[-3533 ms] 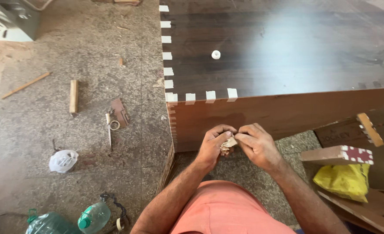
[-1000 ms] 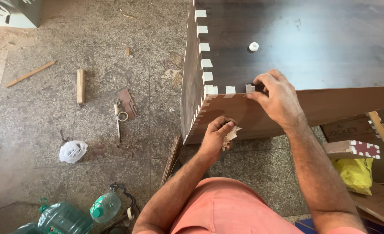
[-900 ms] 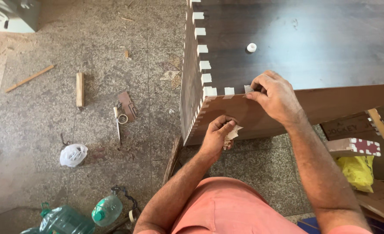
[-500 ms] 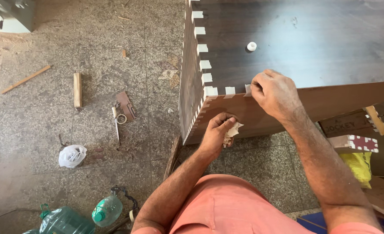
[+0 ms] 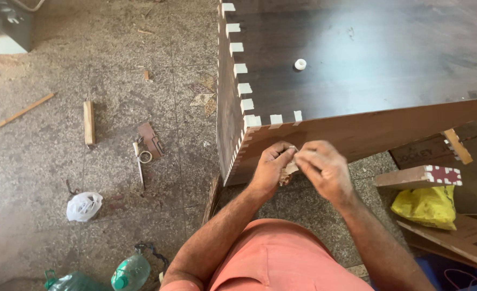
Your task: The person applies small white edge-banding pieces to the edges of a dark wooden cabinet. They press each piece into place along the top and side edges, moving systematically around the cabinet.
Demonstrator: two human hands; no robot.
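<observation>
Head view: our left hand (image 5: 271, 167) and right hand (image 5: 325, 170) pinch small wood pieces (image 5: 288, 171) near box (image 5: 357, 81); most corner slots filled.

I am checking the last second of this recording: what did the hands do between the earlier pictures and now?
The right hand left the box's notched top edge and came down to the left hand, meeting at the small pale pieces held there. The left hand kept its grip in front of the box. The white ring on top did not move.
</observation>
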